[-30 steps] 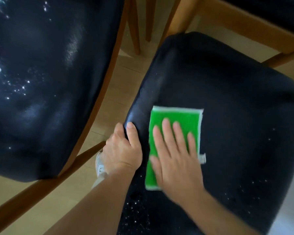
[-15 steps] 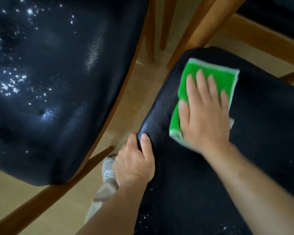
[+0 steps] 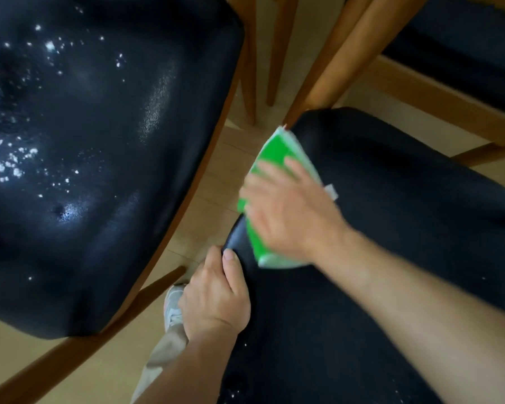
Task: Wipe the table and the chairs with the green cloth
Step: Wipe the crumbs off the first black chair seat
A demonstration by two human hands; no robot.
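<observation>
A folded green cloth (image 3: 274,153) with a white edge lies over the left edge of a black padded chair seat (image 3: 405,214). My right hand (image 3: 289,211) presses flat on the cloth, fingers spread and blurred by motion. My left hand (image 3: 216,295) grips the seat's left edge just below the cloth, thumb on top and fingers curled under the rim. White specks dot the near part of this seat.
A second black chair seat (image 3: 85,170) with a wooden frame fills the left, speckled with white crumbs. Wooden chair legs (image 3: 280,48) and rails stand at the top. A third dark seat (image 3: 464,53) shows at top right. My foot in a light shoe (image 3: 172,307) stands on the pale wood floor.
My right hand pushed the cloth from the seat's middle up toward the far left corner, then swept it left over the seat's edge. My left hand kept its grip on the rim.
</observation>
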